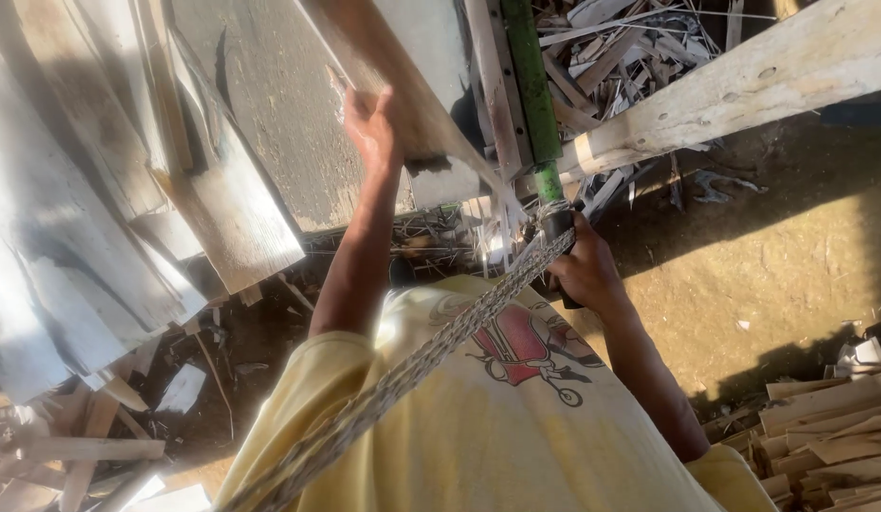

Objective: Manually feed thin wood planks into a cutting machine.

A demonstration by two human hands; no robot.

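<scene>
My left hand (369,123) reaches up and grips the edge of a long wooden plank (384,66) that slants across the top of the view. My right hand (585,270) is closed round the black handle (557,226) of a green bar-like tool (532,85), which runs upward beside the plank. My yellow printed shirt (516,417) fills the lower middle. A braided cord (431,351) hangs across it toward the tool handle.
Weathered grey boards (109,190) lean in a stack on the left. A thick pale beam (744,81) crosses the upper right above a heap of wood scraps (621,47). Bare dirt ground (791,256) lies to the right, with thin wood strips (829,436) at bottom right.
</scene>
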